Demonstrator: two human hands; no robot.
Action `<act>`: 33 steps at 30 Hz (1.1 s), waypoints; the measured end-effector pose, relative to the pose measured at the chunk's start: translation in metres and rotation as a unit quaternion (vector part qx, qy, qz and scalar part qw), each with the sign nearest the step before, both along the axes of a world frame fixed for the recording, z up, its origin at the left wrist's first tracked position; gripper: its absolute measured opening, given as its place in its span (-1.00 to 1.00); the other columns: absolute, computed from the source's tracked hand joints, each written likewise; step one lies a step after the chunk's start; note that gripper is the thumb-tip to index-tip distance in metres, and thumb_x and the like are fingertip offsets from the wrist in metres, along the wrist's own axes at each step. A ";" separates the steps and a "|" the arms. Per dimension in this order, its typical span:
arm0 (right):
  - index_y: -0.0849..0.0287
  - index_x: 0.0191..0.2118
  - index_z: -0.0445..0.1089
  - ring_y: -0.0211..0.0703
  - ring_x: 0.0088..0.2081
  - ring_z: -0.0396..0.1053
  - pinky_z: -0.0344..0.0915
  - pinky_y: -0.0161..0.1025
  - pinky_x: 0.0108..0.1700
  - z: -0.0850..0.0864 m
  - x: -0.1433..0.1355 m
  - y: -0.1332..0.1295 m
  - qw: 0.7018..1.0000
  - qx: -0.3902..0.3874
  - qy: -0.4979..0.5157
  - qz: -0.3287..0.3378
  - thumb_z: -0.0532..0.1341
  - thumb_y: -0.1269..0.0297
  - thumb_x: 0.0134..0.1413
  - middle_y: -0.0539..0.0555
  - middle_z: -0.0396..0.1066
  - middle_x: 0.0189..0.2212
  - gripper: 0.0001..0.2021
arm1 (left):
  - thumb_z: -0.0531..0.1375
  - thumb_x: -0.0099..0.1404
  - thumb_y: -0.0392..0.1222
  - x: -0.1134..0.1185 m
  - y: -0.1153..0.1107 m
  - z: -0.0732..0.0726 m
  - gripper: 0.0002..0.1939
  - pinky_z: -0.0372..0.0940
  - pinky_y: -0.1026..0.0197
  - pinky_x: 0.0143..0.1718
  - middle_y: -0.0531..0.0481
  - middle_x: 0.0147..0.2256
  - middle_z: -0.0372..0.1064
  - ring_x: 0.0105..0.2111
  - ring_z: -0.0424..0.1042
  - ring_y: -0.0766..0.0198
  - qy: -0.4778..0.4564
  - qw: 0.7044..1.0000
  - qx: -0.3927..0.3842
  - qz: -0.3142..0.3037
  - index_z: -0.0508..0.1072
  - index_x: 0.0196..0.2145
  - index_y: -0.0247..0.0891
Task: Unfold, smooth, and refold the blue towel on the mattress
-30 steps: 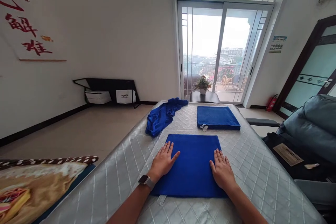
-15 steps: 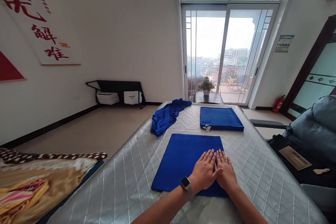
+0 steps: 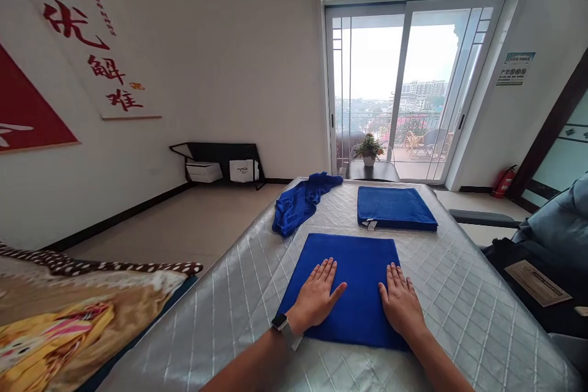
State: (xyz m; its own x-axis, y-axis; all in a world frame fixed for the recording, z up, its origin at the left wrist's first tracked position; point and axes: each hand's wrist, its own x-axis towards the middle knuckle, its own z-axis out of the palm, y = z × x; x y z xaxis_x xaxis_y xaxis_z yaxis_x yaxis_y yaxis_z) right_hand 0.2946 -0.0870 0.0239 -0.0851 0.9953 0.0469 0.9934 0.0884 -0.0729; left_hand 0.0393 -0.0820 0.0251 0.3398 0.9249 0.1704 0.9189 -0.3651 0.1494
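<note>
A folded blue towel [image 3: 356, 285] lies flat on the silver quilted table cover [image 3: 239, 318]. My left hand [image 3: 316, 294], with a watch on the wrist, rests palm down on the towel's left part, fingers stretched out. On its right edge lies my right hand [image 3: 400, 297], also flat with the fingers out. Farther off on the cover is a stack of folded blue towels [image 3: 395, 205] with white tags at its near side. A crumpled blue towel [image 3: 298, 205] is heaped at the far left of the cover.
Left of the table lies a patterned blanket [image 3: 138, 294]. At right stand a padded chair [image 3: 558, 214] and a black bag with a brown label [image 3: 537, 282]. A potted plant [image 3: 369, 148] sits on a chair beyond the table, before a sliding glass door.
My left hand has slid left across the towel, away from my right hand, which stays near the right edge. The view has turned slightly to the left.
</note>
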 end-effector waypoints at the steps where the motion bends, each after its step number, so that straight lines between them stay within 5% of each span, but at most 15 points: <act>1: 0.39 0.42 -0.15 -0.03 0.44 -0.29 -0.27 0.01 0.40 0.000 0.000 0.000 1.000 -0.001 0.000 0.000 -0.22 0.10 0.36 0.16 -0.25 0.44 -0.35 | -0.25 0.46 0.28 -0.013 0.000 -0.001 -0.21 -0.02 -0.06 0.36 -0.21 0.39 -0.06 0.39 -0.08 0.06 0.002 1.000 0.003 0.015 0.04 0.38 -0.35; 7: 0.40 0.42 -0.14 -0.02 0.44 -0.31 -0.28 0.03 0.40 -0.006 0.002 0.002 1.000 0.003 -0.003 0.006 -0.21 0.09 0.34 0.18 -0.25 0.44 -0.34 | -0.26 0.45 0.30 -0.057 -0.001 -0.010 -0.17 -0.02 -0.07 0.36 -0.27 0.38 -0.05 0.38 -0.06 0.04 -0.001 0.997 0.018 0.081 0.05 0.37 -0.43; 22: 0.37 0.42 -0.12 -0.07 0.44 -0.32 -0.31 0.01 0.40 0.007 -0.003 -0.006 1.000 0.001 -0.021 -0.009 -0.23 0.09 0.36 0.15 -0.21 0.43 -0.35 | -0.21 0.43 0.32 -0.058 -0.004 -0.009 -0.15 -0.01 -0.08 0.36 -0.29 0.36 0.00 0.38 -0.03 0.01 -0.048 0.995 0.030 0.081 0.11 0.35 -0.45; 33: 0.32 0.42 -0.11 -0.08 0.43 -0.28 -0.25 -0.03 0.41 0.008 -0.001 -0.065 1.000 -0.014 -0.005 0.009 -0.25 -0.04 0.35 0.11 -0.22 0.43 -0.30 | -0.22 0.43 0.32 -0.057 -0.006 -0.008 -0.14 -0.03 -0.06 0.36 -0.29 0.37 -0.02 0.38 -0.05 0.02 -0.047 0.995 0.031 0.081 0.11 0.35 -0.46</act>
State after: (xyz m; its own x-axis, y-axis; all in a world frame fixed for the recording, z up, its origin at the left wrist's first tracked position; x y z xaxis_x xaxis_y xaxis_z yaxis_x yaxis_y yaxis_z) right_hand 0.2940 -0.1519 0.0319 -0.1026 0.9946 0.0172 0.9925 0.1035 -0.0649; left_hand -0.0180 -0.0876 0.0171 0.1668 0.9528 0.2536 0.9494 -0.2247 0.2195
